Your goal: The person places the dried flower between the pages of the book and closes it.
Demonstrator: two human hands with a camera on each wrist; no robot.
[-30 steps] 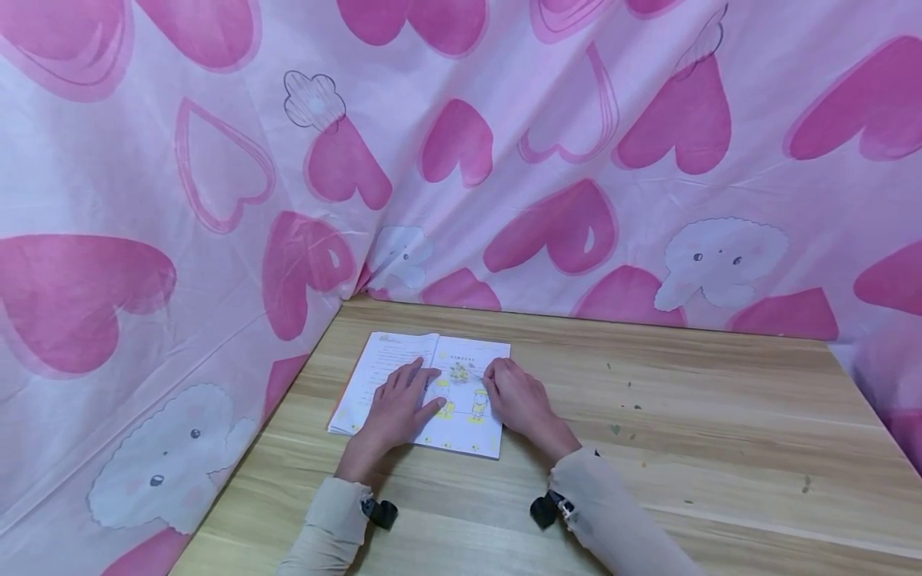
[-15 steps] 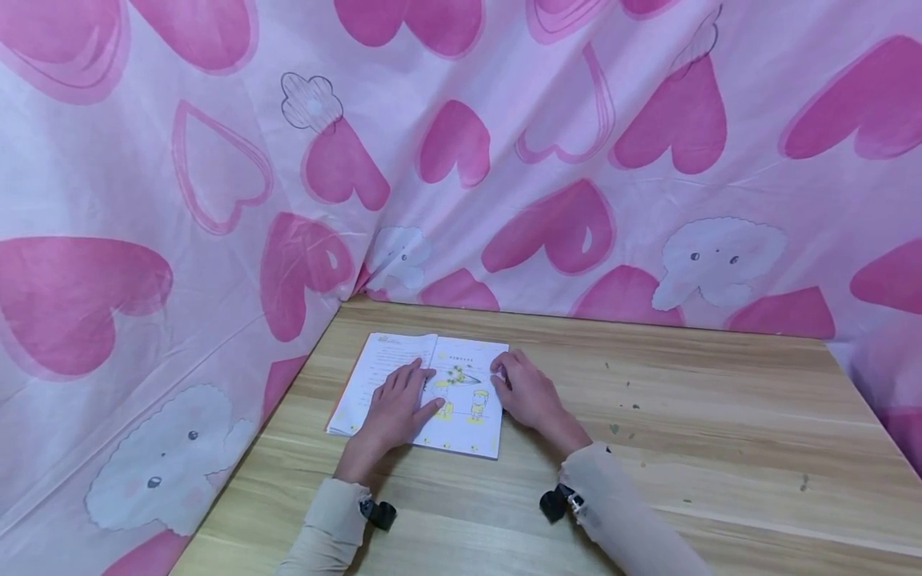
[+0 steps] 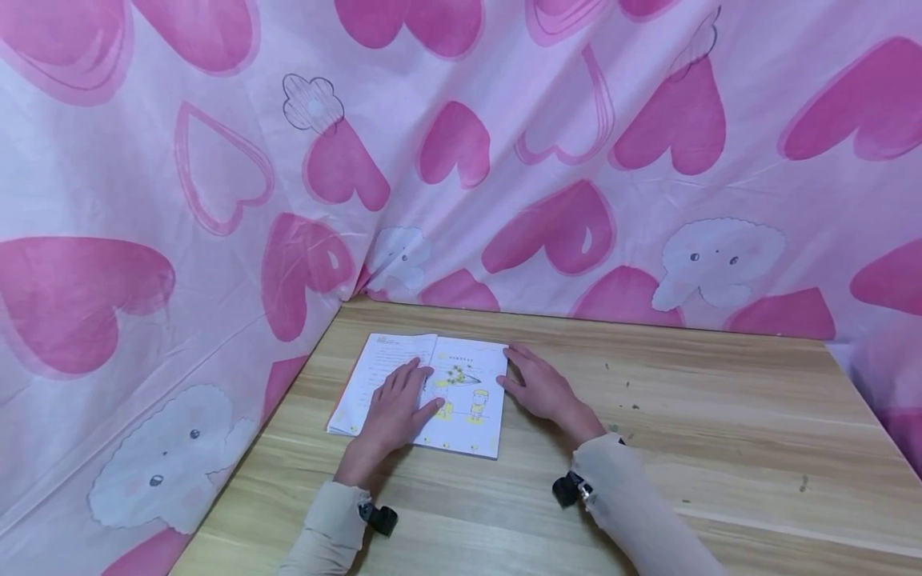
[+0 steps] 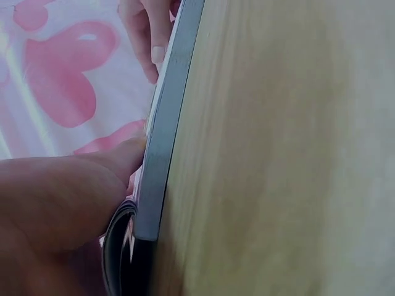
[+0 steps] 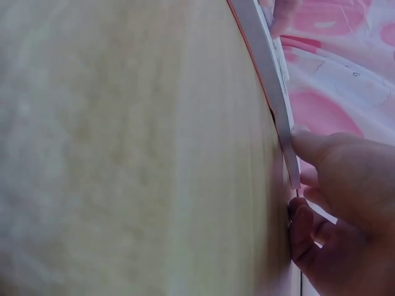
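An open picture book [image 3: 403, 350] lies on the wooden table, its right page [image 3: 471, 440] printed with yellow-and-white cartoon figures and its left page with lines of text. My left hand [image 3: 394, 408] rests across the middle fold, fingers spread and thumb reaching onto the right page. At the book's right edge is my right hand [image 3: 543, 388], index fingertip near the top corner and thumb [image 5: 308, 143] lower along the same edge. In the right wrist view its other fingers [image 5: 302, 231] bend loosely below the book's corner. The left wrist view shows the thick stack of pages [image 4: 166, 135] edge-on.
The wooden table [image 3: 720, 416] stretches out to the right, with a few small dark specks on it. Pink heart-patterned cloth [image 3: 547, 216] hangs along its back and left sides. A black wrist camera [image 3: 378, 518] sits at each cuff.
My right hand has moved right, from over the right page to its outer edge, uncovering the printed drawing there, and its fingers have spread apart. The left hand has stayed in place.
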